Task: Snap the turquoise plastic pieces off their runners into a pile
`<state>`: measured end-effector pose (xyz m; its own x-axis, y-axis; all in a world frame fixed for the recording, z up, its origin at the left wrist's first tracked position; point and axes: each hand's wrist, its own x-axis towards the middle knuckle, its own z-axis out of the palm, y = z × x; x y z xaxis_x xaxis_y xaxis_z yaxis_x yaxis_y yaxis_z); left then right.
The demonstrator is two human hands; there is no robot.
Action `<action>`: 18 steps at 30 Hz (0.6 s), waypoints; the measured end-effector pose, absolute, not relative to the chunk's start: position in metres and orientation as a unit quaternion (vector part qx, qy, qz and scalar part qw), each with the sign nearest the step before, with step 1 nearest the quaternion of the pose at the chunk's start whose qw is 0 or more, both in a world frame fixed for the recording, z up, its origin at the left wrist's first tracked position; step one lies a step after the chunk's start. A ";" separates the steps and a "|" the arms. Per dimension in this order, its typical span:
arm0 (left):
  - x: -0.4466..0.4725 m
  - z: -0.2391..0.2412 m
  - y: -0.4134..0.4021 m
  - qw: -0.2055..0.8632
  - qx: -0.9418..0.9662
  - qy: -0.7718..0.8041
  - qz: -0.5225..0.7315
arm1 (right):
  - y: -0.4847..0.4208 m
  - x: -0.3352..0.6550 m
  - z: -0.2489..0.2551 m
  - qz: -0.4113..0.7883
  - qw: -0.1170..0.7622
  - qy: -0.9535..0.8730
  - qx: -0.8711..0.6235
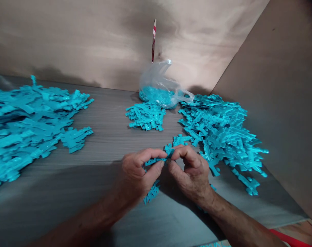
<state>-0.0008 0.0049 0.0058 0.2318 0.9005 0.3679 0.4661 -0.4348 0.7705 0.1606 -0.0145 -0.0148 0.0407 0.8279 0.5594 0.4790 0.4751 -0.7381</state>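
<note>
Between my hands, over the middle of the table, is a small turquoise plastic piece. My left hand pinches it from the left with thumb and forefinger. From the right, the thumb and forefinger of my right hand close on its other end, and the fingertips of both hands nearly meet. Part of the piece is hidden behind the fingers. A few more turquoise pieces lie on the table below my left hand. Another turquoise piece rests just beyond my right hand.
A large heap of flat turquoise pieces covers the table's left side. Another heap lies at the right by a wooden panel. At the back, a clear plastic bag holds turquoise bits, with a smaller pile before it.
</note>
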 end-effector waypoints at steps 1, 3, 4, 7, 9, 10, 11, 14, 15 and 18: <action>-0.001 0.005 0.005 0.265 0.737 0.464 0.414 | -0.014 0.161 -0.016 0.164 0.535 -0.672 -0.485; -0.001 0.005 0.006 0.262 0.736 0.468 0.413 | -0.014 0.160 -0.016 0.162 0.536 -0.674 -0.481; -0.001 0.006 0.005 0.258 0.736 0.470 0.412 | -0.014 0.160 -0.017 0.158 0.537 -0.677 -0.478; 0.001 0.007 0.005 0.244 0.741 0.470 0.412 | -0.015 0.158 -0.017 0.151 0.535 -0.683 -0.475; 0.002 0.007 0.004 0.235 0.744 0.471 0.412 | -0.015 0.157 -0.016 0.151 0.533 -0.682 -0.477; 0.002 0.006 0.003 0.230 0.745 0.472 0.411 | -0.015 0.156 -0.016 0.152 0.533 -0.681 -0.479; 0.003 0.006 0.003 0.226 0.746 0.474 0.409 | -0.015 0.156 -0.016 0.152 0.533 -0.679 -0.481; 0.005 0.004 0.001 0.213 0.747 0.477 0.411 | -0.016 0.154 -0.017 0.149 0.539 -0.671 -0.487; 0.005 0.004 0.001 0.209 0.749 0.475 0.412 | -0.016 0.154 -0.017 0.151 0.542 -0.667 -0.488; 0.007 0.003 0.000 0.201 0.755 0.467 0.415 | -0.017 0.152 -0.017 0.167 0.549 -0.652 -0.496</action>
<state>0.0067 0.0001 0.0026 0.2197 0.8716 0.4383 0.5383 -0.4829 0.6906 0.1524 -0.0171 -0.0169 0.0940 0.8296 0.5504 0.4640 0.4527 -0.7615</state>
